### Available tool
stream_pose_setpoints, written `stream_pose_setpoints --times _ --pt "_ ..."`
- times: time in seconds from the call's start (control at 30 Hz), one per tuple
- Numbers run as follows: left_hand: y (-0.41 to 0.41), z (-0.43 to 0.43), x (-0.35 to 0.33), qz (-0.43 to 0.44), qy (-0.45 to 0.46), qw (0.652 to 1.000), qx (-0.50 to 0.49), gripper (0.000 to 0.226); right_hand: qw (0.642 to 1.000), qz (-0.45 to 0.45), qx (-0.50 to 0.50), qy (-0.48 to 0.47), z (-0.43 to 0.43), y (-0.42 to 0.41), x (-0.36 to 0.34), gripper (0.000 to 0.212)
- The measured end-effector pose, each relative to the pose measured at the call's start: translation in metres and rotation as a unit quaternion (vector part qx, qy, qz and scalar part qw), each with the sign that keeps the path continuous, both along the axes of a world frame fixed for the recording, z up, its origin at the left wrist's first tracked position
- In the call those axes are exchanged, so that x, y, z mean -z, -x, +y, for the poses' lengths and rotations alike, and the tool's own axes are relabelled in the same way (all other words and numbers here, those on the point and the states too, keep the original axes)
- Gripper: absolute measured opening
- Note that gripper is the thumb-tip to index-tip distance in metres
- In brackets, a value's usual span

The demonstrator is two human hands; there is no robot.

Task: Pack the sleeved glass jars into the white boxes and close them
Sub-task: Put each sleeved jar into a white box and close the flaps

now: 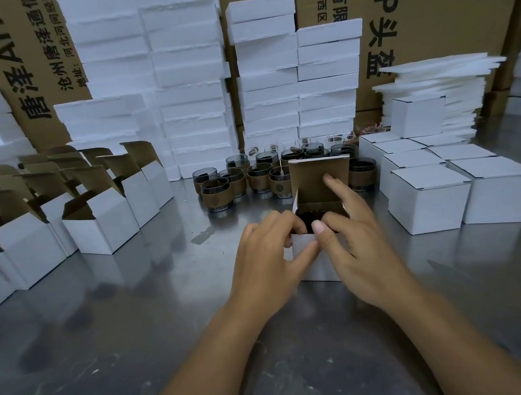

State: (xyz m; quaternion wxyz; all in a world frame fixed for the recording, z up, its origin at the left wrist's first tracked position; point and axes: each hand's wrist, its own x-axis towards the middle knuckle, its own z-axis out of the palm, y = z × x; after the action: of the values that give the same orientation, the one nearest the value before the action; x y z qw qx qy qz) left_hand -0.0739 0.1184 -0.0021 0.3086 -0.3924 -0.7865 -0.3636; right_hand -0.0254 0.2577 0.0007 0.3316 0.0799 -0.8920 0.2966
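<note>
We'd a jar [312, 216] in the white box [319, 269], lid [318, 173] up at 12; L hand [266, 255] pinched its rim, R hand [357, 244] fingers spread.

Both forearms [207, 364] are bare to the lower edge of view, as are the left hand [268, 258] and the right hand [362, 250]. Fingernails are short and plain; the right thumbnail [318, 227] shows clearly
</note>
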Motion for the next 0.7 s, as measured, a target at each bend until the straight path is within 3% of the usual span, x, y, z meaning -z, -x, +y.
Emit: stream_pose_setpoints --times 0.13,0.3,0.4,0.47,0.53,0.7 --pt "0.000 -0.001 0.000 -0.001 -0.004 1.000 0.011 0.018 0.999 0.024 0.003 0.026 -0.003 0.000 0.001 0.028" --pt "0.000 -0.001 -0.004 -0.125 -0.123 0.984 0.038 0.028 0.959 0.126 0.030 0.252 -0.007 -0.003 -0.007 0.019" --pt "0.003 -0.001 -0.007 -0.259 -0.177 0.949 0.038 0.034 0.916 0.028 0.040 0.399 -0.002 0.000 -0.013 0.033" --pt "0.006 0.000 -0.007 -0.343 -0.166 0.923 0.048 0.040 0.885 -0.047 0.033 0.461 -0.001 0.002 -0.014 0.046" --pt "0.007 0.002 -0.007 -0.392 -0.143 0.906 0.065 0.048 0.874 -0.083 0.021 0.478 -0.001 0.004 -0.012 0.050" --pt "0.008 0.000 -0.009 -0.441 -0.149 0.882 0.078 0.050 0.884 -0.086 -0.006 0.459 -0.002 0.006 -0.011 0.052"
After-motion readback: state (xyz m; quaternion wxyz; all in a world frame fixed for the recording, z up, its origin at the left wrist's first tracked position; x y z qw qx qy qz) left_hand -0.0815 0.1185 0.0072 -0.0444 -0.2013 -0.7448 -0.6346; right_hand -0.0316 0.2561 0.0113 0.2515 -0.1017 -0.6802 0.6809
